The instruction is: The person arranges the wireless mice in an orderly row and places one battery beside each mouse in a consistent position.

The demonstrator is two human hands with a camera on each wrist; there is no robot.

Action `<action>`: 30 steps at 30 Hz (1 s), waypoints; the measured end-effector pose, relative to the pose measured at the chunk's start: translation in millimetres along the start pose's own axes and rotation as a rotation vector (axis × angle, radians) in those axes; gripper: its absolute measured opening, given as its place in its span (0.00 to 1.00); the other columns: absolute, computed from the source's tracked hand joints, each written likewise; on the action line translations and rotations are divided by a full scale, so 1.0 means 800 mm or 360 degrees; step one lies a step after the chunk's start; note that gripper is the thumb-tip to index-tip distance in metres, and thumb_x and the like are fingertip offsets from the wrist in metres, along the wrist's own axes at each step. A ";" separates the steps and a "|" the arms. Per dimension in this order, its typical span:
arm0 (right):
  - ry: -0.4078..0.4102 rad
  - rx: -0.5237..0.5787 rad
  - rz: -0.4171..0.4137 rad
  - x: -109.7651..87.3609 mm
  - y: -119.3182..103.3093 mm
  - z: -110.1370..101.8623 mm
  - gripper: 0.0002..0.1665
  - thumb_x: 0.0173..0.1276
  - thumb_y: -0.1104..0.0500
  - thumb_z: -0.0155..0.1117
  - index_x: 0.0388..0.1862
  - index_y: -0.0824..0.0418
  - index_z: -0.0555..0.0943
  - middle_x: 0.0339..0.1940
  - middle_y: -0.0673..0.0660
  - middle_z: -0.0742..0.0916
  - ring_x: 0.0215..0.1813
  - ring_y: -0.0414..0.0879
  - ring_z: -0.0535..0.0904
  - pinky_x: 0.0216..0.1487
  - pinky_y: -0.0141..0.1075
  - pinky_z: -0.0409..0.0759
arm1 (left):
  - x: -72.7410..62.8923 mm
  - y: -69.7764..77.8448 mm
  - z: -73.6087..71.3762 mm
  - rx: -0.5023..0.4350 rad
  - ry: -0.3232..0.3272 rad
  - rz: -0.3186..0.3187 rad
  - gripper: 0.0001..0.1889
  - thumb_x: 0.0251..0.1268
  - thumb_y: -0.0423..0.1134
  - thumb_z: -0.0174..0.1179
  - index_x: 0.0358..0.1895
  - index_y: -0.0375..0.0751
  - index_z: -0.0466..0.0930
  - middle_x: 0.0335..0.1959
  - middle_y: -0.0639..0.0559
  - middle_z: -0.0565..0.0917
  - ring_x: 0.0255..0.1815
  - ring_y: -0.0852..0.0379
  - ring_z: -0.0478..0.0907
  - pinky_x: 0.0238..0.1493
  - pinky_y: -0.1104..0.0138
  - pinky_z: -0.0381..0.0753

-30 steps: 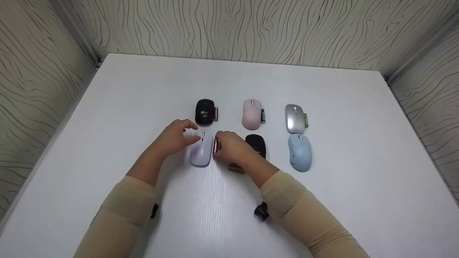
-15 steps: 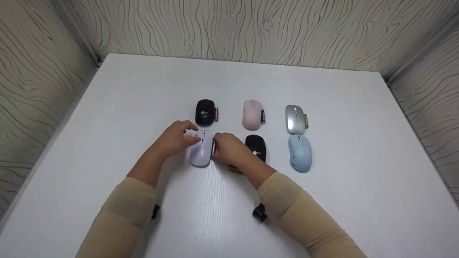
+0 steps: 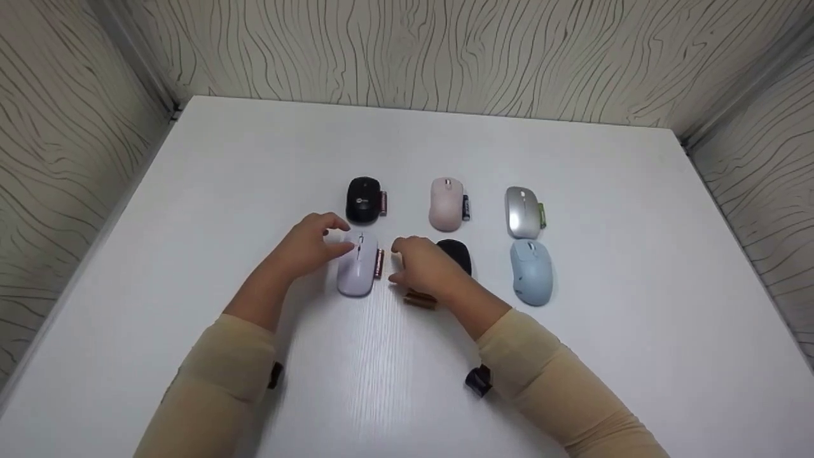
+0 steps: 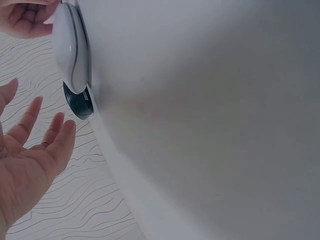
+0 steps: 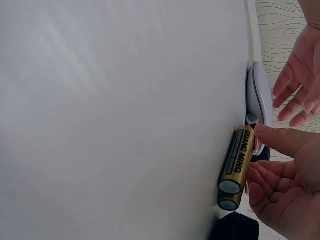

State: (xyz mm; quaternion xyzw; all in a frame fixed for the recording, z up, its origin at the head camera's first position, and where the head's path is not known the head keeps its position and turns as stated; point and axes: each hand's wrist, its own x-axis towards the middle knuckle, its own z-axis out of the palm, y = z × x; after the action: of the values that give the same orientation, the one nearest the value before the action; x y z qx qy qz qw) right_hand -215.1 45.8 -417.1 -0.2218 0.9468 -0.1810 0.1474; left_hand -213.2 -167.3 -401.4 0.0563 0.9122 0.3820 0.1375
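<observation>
A lavender computer mouse [image 3: 357,267] lies on the white table, with a red battery [image 3: 379,263] lengthwise along its right side. My left hand [image 3: 310,245] hovers at the mouse's upper left, fingers spread and apart from it in the left wrist view. Just right of the red battery is my right hand [image 3: 425,270], its thumb and fingers parted and holding nothing. Below its palm lie gold batteries [image 5: 237,160], side by side. Part of a black mouse [image 3: 455,253] is hidden behind the right hand.
Farther back, another black mouse [image 3: 363,200] has a dark red battery [image 3: 383,203] beside it. A pink mouse [image 3: 446,203] has a black battery [image 3: 466,207], and a silver mouse [image 3: 523,213] a green battery [image 3: 542,215]. A blue mouse [image 3: 533,272] lies at right.
My right hand slid the red battery left against the lavender mouse, then let go and drew back to the right. The left hand stays nearly still.
</observation>
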 end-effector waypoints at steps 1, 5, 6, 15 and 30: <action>-0.0009 0.0009 0.0005 -0.003 0.002 -0.002 0.24 0.56 0.56 0.68 0.50 0.64 0.76 0.34 0.55 0.81 0.38 0.46 0.76 0.42 0.38 0.75 | -0.001 0.000 0.000 -0.0001 -0.0001 -0.0011 0.19 0.59 0.43 0.60 0.52 0.42 0.74 0.58 0.42 0.69 0.59 0.44 0.66 0.57 0.54 0.67; -0.0059 0.0032 0.0004 -0.017 0.007 -0.010 0.20 0.59 0.58 0.64 0.49 0.62 0.76 0.30 0.52 0.79 0.33 0.44 0.74 0.36 0.36 0.74 | -0.002 0.000 -0.001 -0.0011 -0.0007 -0.0035 0.19 0.59 0.43 0.60 0.53 0.42 0.74 0.58 0.42 0.69 0.60 0.44 0.66 0.57 0.54 0.67; -0.0077 0.0024 -0.0012 -0.021 0.008 -0.012 0.19 0.59 0.58 0.64 0.49 0.61 0.76 0.31 0.52 0.79 0.34 0.44 0.73 0.36 0.36 0.73 | -0.002 0.000 0.000 -0.0013 -0.0009 -0.0035 0.19 0.59 0.43 0.60 0.53 0.42 0.73 0.58 0.41 0.69 0.60 0.44 0.65 0.57 0.54 0.67; -0.0133 -0.0219 -0.0540 -0.052 0.026 -0.017 0.13 0.57 0.66 0.63 0.43 0.56 0.81 0.35 0.53 0.79 0.37 0.44 0.75 0.41 0.37 0.74 | -0.001 -0.002 0.002 -0.0022 -0.0017 -0.0031 0.19 0.59 0.44 0.60 0.52 0.43 0.74 0.58 0.42 0.69 0.60 0.44 0.66 0.56 0.54 0.69; -0.0249 -0.0505 -0.0680 -0.063 0.026 -0.018 0.24 0.57 0.67 0.63 0.51 0.48 0.79 0.33 0.51 0.76 0.31 0.42 0.72 0.36 0.35 0.75 | -0.003 0.000 0.002 -0.0018 -0.0006 0.0023 0.19 0.59 0.44 0.59 0.52 0.42 0.74 0.57 0.43 0.70 0.59 0.44 0.66 0.56 0.54 0.68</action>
State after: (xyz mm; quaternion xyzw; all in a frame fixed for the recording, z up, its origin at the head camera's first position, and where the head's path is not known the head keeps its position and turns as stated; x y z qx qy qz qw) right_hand -185.2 91.0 -402.7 -0.4502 0.8807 -0.0397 0.1419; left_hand -210.3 -167.0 -401.9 0.0628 0.9093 0.3879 0.1369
